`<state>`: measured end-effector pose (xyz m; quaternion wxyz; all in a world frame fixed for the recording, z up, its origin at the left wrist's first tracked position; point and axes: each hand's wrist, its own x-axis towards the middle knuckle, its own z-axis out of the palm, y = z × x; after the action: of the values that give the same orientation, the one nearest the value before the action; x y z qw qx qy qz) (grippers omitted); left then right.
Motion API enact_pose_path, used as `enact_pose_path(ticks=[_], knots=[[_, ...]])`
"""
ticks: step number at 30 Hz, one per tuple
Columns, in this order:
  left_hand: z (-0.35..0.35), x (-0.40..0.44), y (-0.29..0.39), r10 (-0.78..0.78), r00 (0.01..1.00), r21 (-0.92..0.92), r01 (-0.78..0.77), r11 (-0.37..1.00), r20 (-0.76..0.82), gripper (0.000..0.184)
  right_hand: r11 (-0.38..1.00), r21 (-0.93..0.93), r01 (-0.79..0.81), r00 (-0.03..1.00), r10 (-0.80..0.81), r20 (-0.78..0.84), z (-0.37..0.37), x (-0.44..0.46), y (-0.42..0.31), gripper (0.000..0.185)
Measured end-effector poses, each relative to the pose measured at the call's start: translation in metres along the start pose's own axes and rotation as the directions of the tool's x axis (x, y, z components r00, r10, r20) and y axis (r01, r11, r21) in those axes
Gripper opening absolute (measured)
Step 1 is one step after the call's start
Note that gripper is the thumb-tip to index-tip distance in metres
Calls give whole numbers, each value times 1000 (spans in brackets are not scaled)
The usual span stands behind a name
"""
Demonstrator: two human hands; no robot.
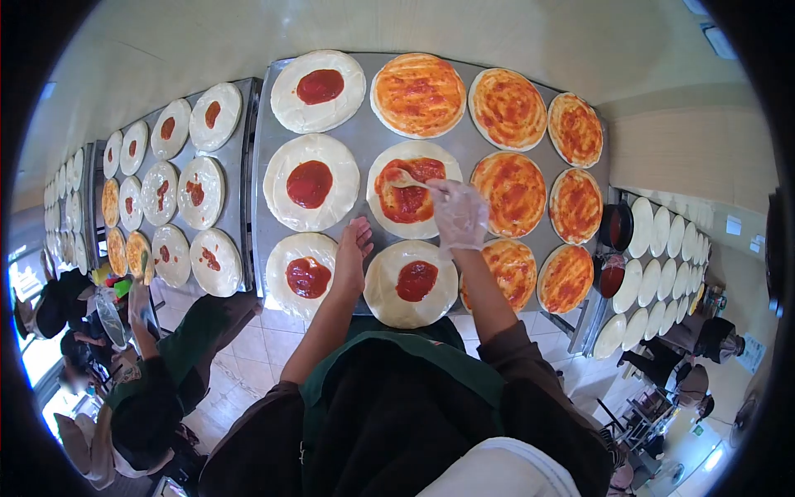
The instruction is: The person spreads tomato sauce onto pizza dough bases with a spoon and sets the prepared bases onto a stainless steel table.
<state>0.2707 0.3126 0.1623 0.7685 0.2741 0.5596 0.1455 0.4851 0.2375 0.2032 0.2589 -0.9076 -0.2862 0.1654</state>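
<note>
My right hand (pixel 461 215), in a clear plastic glove, is closed on the handle of a spoon (pixel 404 177). The spoon's bowl rests in red sauce, partly spread, on the dough round (pixel 378 217) in the middle row. My bare left hand (pixel 354 242) is held with fingers stretched between that round and the left column, holding nothing. Three rounds on the left (pixel 278 180) and one near me (pixel 385 286) carry a pool of sauce at their centre. Sauce covers the other rounds (pixel 508 195) nearly to the edge.
The metal table (pixel 267 225) stands against the wall. Another table (pixel 245 145) with sauced dough rounds is at left, where a co-worker (pixel 178 364) stands. Two dark pots of sauce (pixel 616 226) sit at the right edge. Beyond are plain dough rounds (pixel 642 225) and other people (pixel 691 381).
</note>
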Motion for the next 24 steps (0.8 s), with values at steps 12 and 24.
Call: enact_pose_path(ticks=[12,24], knots=[[19,22,-10,-25,1000,-41,25,999,17,66,988,-117,-97,995,101,27,-38,-9,13,29],[21,46,5,-37,943,-349,159,924,332,78,990,-50,-133,986,127,-111,-44,-15,17,26]])
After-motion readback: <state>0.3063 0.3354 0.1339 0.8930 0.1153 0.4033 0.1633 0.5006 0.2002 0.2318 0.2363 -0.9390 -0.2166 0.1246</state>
